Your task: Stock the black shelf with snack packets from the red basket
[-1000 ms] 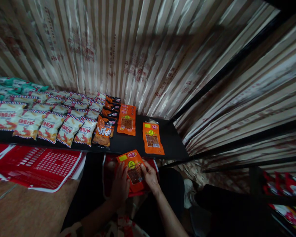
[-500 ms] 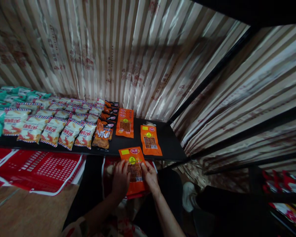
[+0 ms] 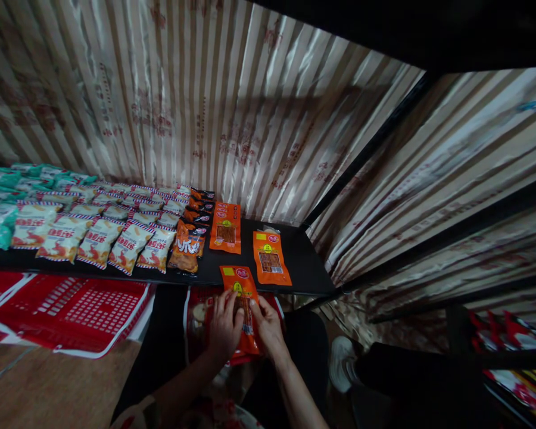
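An orange snack packet (image 3: 245,310) with a clear window is held between my two hands, over a red basket (image 3: 188,322) on my lap. My left hand (image 3: 226,322) grips its left side, fingers lying across the front. Along the right edge, my right hand (image 3: 268,325) pinches it with the thumb on top. Two similar packets lie on the black shelf (image 3: 299,256) in front of me: a right orange packet (image 3: 270,257) and a left orange packet (image 3: 226,227) near the curtain. Part of the basket's contents is hidden by my hands.
White shrimp-snack bags (image 3: 96,238) stand in rows at the left, with teal bags (image 3: 0,223) beyond them. Dark orange bags (image 3: 187,247) adjoin them. A red basket (image 3: 89,310) sits below the shelf. Black rack bars (image 3: 366,155) and a striped curtain (image 3: 174,107) enclose the back and right.
The held packet has narrowed and bent between my hands as my left hand shifted right across it. The view has tilted slightly; the shelf items stay in place.
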Demonstrator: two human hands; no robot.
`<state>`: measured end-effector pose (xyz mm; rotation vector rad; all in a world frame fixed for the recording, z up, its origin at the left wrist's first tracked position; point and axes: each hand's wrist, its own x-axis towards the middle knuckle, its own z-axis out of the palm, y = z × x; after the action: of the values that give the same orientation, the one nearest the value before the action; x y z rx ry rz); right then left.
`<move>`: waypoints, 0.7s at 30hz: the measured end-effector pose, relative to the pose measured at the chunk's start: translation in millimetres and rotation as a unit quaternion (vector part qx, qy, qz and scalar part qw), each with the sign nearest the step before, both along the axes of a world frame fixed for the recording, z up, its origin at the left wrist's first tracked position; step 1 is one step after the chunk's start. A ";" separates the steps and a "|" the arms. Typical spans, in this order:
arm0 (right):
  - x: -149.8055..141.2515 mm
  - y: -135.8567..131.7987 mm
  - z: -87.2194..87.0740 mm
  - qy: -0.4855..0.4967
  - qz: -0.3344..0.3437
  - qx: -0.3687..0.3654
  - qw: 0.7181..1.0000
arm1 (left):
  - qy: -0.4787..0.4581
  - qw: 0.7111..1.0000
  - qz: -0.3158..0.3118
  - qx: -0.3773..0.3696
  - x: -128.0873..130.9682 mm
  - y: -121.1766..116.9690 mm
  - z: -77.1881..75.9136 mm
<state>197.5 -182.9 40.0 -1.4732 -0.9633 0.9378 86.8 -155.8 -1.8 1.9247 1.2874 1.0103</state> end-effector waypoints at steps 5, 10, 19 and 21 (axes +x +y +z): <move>-10.1 -2.0 4.2 -0.031 0.020 0.018 0.999 | -0.058 0.996 -0.004 -0.065 -2.5 -4.3 12.6; -23.3 -2.0 4.1 -0.119 0.044 0.050 0.991 | -0.128 0.984 0.009 -0.125 -5.4 -9.7 21.8; -47.9 0.8 -7.1 -0.160 0.021 0.061 0.985 | -0.194 0.957 0.034 -0.215 -13.7 -7.3 32.5; -50.3 1.3 -4.3 -0.179 0.043 0.056 0.981 | -0.207 0.949 0.046 -0.233 -15.9 -4.0 28.9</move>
<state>147.2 -181.6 35.6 -1.5425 -1.3281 0.6766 71.0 -159.8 27.2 1.2305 1.2385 0.9815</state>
